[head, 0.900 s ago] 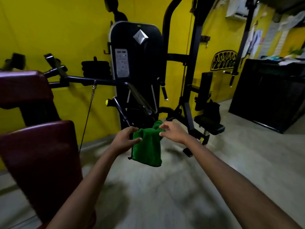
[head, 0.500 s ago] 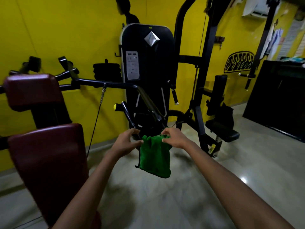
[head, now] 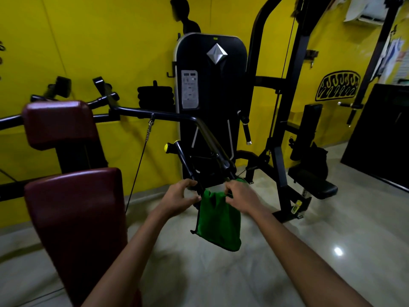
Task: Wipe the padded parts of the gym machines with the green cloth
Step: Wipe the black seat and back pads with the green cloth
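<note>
You hold the green cloth (head: 218, 222) hanging between your pinching left hand (head: 179, 199) and right hand (head: 240, 197), apparently readying it mid-room, with wiping yet to start on the maroon pads (head: 75, 218) near your left.

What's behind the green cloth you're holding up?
Behind the green cloth, held by both hands, is pale floor; above it, black machine bars. Whatever lies directly behind the cloth is covered.

Soft matt green cloth (head: 218, 224); smooth maroon vinyl pad (head: 75, 218); glossy floor (head: 332, 251).
</note>
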Motion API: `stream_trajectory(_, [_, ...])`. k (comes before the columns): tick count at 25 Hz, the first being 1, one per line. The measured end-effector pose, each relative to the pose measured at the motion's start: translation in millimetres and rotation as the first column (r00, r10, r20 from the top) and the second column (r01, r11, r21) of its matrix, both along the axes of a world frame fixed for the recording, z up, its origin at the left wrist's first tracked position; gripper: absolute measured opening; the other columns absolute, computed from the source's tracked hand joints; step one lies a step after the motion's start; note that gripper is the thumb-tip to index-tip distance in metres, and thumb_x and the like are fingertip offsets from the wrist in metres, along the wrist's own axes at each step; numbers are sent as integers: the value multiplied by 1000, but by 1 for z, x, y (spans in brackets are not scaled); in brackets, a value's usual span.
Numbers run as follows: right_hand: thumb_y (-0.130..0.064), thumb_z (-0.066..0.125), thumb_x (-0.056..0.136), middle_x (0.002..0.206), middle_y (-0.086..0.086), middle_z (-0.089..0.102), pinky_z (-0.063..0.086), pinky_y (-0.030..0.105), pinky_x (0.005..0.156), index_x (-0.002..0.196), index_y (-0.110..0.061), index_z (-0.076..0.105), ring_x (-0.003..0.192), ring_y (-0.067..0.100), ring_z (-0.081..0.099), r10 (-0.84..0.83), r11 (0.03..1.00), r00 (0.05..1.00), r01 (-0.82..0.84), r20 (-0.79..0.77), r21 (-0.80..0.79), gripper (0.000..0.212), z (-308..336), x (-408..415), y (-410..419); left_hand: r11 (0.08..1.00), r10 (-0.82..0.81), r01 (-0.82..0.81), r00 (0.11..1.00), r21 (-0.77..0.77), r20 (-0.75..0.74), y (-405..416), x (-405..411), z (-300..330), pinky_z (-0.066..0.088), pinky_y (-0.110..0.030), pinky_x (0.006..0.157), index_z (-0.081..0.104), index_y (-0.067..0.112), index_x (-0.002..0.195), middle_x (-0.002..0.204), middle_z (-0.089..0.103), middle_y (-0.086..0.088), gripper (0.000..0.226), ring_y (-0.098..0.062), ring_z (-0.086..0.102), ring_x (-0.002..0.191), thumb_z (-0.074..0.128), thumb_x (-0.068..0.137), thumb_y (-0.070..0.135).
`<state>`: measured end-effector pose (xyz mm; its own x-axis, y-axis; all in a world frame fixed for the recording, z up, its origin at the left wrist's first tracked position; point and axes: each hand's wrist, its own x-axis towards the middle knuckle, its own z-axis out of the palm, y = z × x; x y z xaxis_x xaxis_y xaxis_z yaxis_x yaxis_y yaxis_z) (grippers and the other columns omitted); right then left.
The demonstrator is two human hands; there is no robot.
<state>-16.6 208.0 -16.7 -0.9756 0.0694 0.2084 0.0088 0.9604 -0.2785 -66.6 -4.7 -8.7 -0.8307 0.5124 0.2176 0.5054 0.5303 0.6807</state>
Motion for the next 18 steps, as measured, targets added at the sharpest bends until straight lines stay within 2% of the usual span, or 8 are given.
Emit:
stream_trajectory(4, [-16, 60, 84, 97, 3, 52, 36, 28, 68, 89, -14, 56, 93, 22, 54, 27, 992, 1000, -26, -7, 124, 7, 8, 0, -4, 1000, -13, 13, 1000, -3, -2, 0, 0, 3, 37, -30, 103, 50, 11, 132, 137, 51, -7, 51, -19, 47, 125, 68, 87, 22])
stream_trajectory(6, [-17, 60, 82, 92, -1, 47, 35, 28, 66, 84, -16, 49, 90, 20, 53, 25, 989, 1000, -22, -16, 145, 11, 12, 3, -2, 1000, -27, 27, 1000, 0, -7, -1, 0, 8, 37, -29, 102, 49, 11, 132, 137, 50, -7, 51, -19, 47, 125, 68, 87, 22])
stream_trajectory(11, [-18, 63, 79, 88, -1, 48, 34, 28, 63, 81, -16, 49, 79, 16, 46, -62, 997, 988, 68, -144, 32, 15, 39, 16, 34, 998, -51, 52, 997, 19, -53, 11, -1, 25, 37, -23, 97, 51, 10, 132, 135, 52, -5, 51, -17, 48, 124, 69, 86, 22])
stream_trajectory(15, [-17, 66, 80, 90, 3, 53, 41, 34, 69, 84, -13, 56, 84, 20, 52, -147, 989, 953, 136, -263, -60, 12, 78, 35, 84, 995, -92, 97, 990, 36, -103, 40, 1, 44, 40, -23, 93, 52, 7, 131, 132, 55, -7, 51, -19, 51, 120, 70, 85, 20])
stream_trajectory(18, [-15, 67, 80, 89, 3, 53, 41, 33, 68, 81, -15, 55, 84, 20, 50, -219, 976, 916, 210, -335, -64, 13, 95, 56, 115, 987, -154, 159, 978, 25, -144, 70, 2, 49, 42, -25, 93, 54, 8, 128, 128, 57, -6, 48, -20, 53, 119, 70, 85, 22])
